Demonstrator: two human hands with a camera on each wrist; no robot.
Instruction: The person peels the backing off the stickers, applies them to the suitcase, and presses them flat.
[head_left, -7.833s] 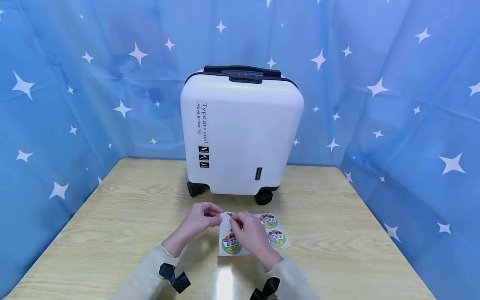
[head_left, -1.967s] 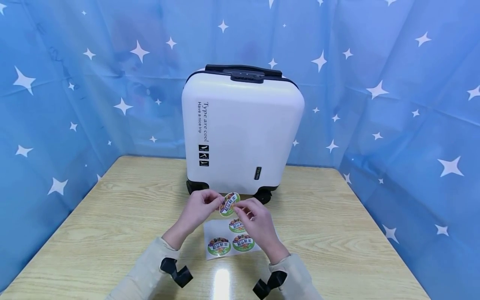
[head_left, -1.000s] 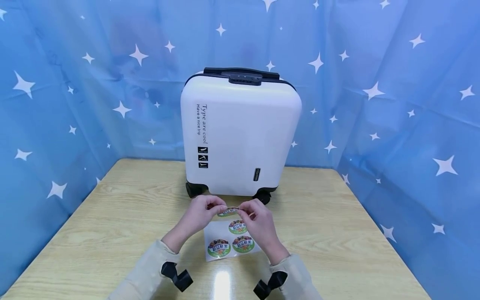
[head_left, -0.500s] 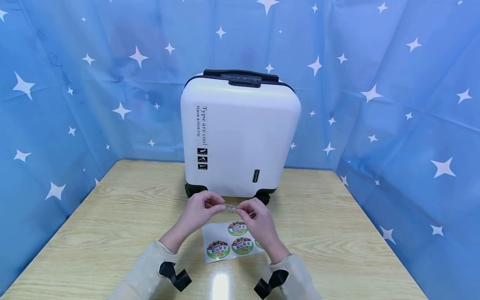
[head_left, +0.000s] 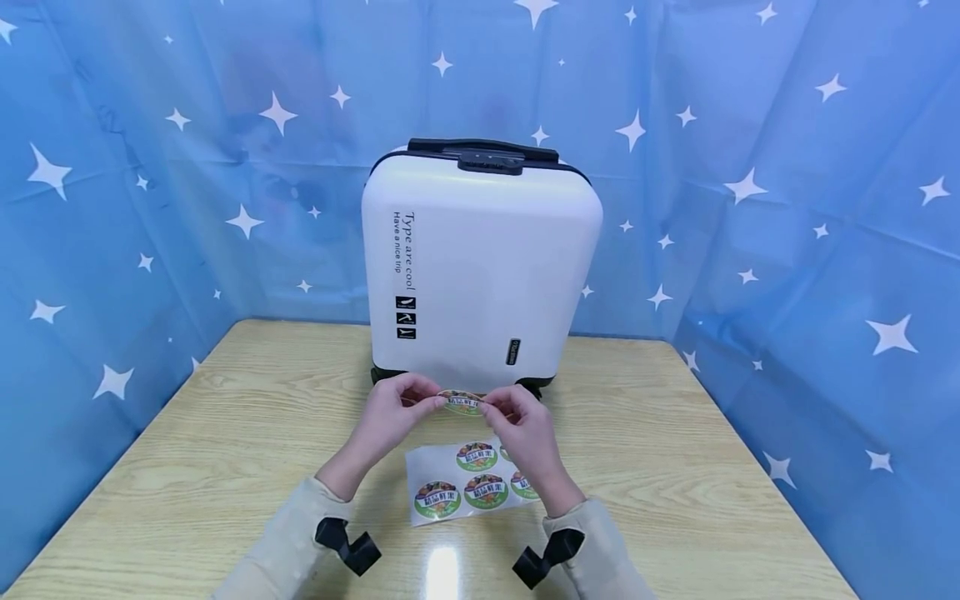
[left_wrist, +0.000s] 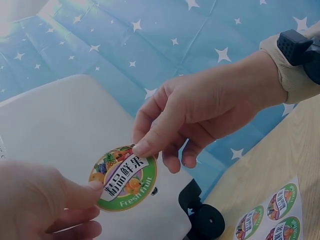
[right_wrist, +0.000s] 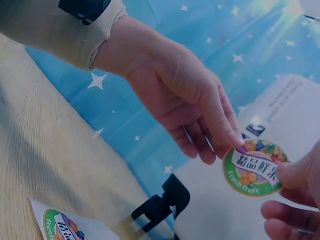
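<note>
A round "Fresh fruit" sticker [left_wrist: 123, 177] with a green rim is stretched between both hands, in the air before the suitcase's lower edge. My left hand [head_left: 390, 421] pinches its left side between thumb and fingers; my right hand [head_left: 528, 433] pinches the right side the same way. Both wrist views show the printed face and the thumbs over its edges. Under the hands lies a white sticker sheet [head_left: 422, 463] with several matching stickers, its right part covered by my right hand. Behind stands a white suitcase [head_left: 480, 275], upright, with black print on its left.
The suitcase rests on black wheels [left_wrist: 207, 221] on a wooden table [head_left: 262, 400]. A blue curtain [head_left: 225, 167] with white stars closes off the back and both sides. Black wrist devices [head_left: 348, 546] are strapped over the sleeves.
Earlier, the hands were at the sheet; the sticker is now off it and held between them. Since half a second ago the hands have risen slightly, and the sticker's face has tipped into view.
</note>
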